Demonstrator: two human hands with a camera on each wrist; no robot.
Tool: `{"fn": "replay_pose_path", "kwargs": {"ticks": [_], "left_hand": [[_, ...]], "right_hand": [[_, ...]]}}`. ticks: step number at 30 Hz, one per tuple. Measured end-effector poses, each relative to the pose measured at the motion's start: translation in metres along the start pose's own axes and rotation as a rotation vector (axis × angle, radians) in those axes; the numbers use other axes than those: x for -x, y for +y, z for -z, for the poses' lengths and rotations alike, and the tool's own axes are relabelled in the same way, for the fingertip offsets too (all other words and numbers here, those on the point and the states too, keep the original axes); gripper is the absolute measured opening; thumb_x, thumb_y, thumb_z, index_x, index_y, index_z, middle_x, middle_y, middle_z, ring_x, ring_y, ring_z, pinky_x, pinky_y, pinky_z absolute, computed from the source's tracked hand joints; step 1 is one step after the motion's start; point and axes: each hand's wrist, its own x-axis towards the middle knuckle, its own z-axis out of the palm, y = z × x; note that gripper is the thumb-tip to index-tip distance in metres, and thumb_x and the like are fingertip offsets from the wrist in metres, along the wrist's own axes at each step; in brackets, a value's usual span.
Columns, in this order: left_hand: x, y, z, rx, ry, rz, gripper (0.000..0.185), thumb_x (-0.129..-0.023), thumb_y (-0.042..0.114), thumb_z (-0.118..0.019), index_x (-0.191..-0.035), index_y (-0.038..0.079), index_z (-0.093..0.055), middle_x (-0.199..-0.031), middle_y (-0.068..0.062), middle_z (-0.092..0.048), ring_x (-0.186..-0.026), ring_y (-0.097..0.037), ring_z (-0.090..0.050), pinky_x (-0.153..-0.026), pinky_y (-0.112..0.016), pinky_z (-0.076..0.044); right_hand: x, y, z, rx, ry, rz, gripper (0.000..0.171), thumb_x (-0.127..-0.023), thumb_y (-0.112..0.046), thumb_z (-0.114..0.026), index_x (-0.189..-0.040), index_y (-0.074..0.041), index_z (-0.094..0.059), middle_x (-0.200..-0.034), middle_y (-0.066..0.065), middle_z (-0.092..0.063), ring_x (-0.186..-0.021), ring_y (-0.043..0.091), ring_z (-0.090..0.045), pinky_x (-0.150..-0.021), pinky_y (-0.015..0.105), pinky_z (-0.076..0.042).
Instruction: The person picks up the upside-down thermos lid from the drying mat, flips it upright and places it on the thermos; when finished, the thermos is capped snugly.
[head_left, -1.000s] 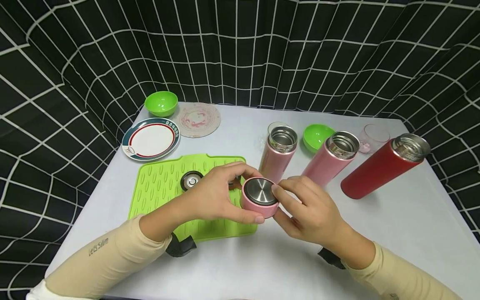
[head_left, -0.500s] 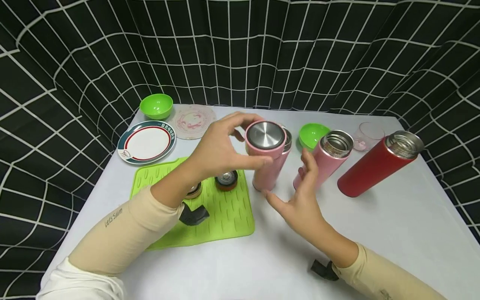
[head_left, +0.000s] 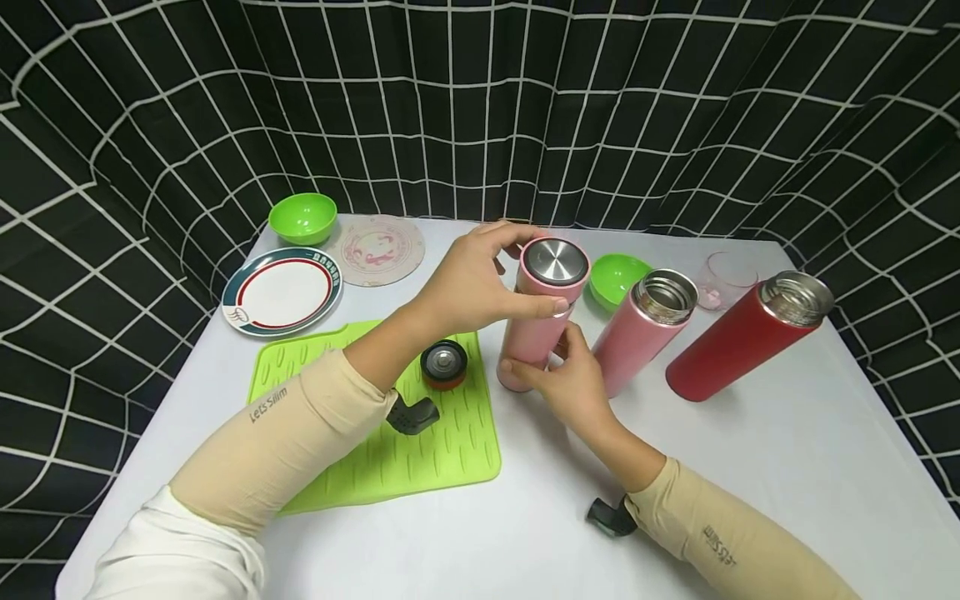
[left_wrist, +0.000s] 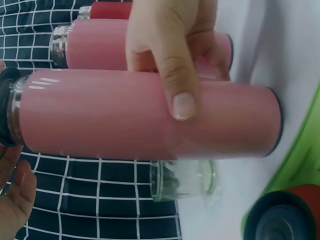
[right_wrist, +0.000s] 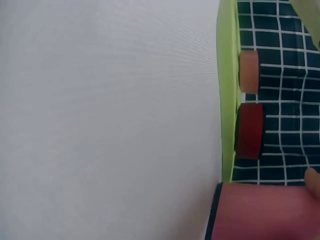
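Observation:
My left hand [head_left: 480, 287] holds a pink screw lid with a steel top [head_left: 555, 261] over the mouth of the nearest pink thermos bottle [head_left: 525, 346]. In the left wrist view, the lid's dark underside [left_wrist: 9, 107] sits right at the steel neck, and left fingertips show at the edge. Lower down, my right hand [head_left: 573, 383] grips the upright bottle's body, thumb [left_wrist: 182, 102] across its front. In the right wrist view, only the bottle's lower part [right_wrist: 265, 212] and a fingertip show. Beside it stand another pink bottle [head_left: 641, 337] and a red bottle [head_left: 742, 346], both lidless.
On the green mat [head_left: 450, 450] lie a red lid [head_left: 444, 367] and a pinkish lid [right_wrist: 249, 72], the latter behind my left arm in the head view. Two plates and a green bowl [head_left: 303, 218] stand back left. Another green bowl [head_left: 617, 279] and glass cups [head_left: 731, 279] stand behind the bottles.
My left hand has carried the pink lid from above the mat's right edge up onto the bottle's mouth. The right hand has left the lid and taken hold of the bottle's body.

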Motion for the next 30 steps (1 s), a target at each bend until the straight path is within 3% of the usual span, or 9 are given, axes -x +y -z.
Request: {"fn": "replay_pose_path", "kwargs": {"ticks": [6, 15, 24, 30], "left_hand": [[0.001, -0.004, -0.002, 0.03, -0.01, 0.005, 0.068, -0.069, 0.041, -0.088, -0.128, 0.017, -0.062, -0.115, 0.012, -0.06, -0.098, -0.008, -0.052, -0.075, -0.03, -0.05], [-0.001, -0.014, -0.005, 0.012, -0.069, -0.026, 0.068, -0.073, 0.036, -0.086, -0.132, 0.014, -0.061, -0.123, 0.008, -0.061, -0.107, -0.006, -0.05, -0.081, -0.025, -0.047], [-0.003, -0.014, -0.013, 0.111, -0.084, -0.047, 0.071, -0.074, 0.021, -0.083, -0.134, 0.006, -0.048, -0.124, -0.001, -0.055, -0.107, -0.012, -0.051, -0.089, -0.027, -0.044], [-0.001, -0.016, -0.015, 0.091, -0.068, -0.068, 0.068, -0.073, 0.02, -0.082, -0.133, 0.008, -0.054, -0.125, 0.001, -0.057, -0.106, -0.012, -0.051, -0.087, -0.026, -0.045]], "right_hand": [[-0.003, 0.0, -0.001, 0.015, -0.024, 0.056, 0.076, -0.074, -0.03, -0.087, -0.136, -0.019, -0.045, -0.121, 0.004, -0.059, -0.112, 0.019, -0.055, -0.094, 0.041, -0.047], [-0.006, 0.0, 0.0, 0.079, -0.033, 0.05, 0.075, -0.074, -0.025, -0.087, -0.136, -0.017, -0.044, -0.12, 0.006, -0.06, -0.108, 0.021, -0.057, -0.091, 0.039, -0.048], [-0.008, -0.001, 0.001, 0.135, -0.026, 0.073, 0.074, -0.074, -0.028, -0.087, -0.134, -0.016, -0.046, -0.119, 0.004, -0.062, -0.105, 0.02, -0.058, -0.088, 0.038, -0.047], [-0.008, -0.002, 0.001, 0.124, -0.044, 0.074, 0.075, -0.073, -0.028, -0.088, -0.135, -0.015, -0.045, -0.12, 0.004, -0.062, -0.105, 0.02, -0.058, -0.088, 0.039, -0.047]]}}
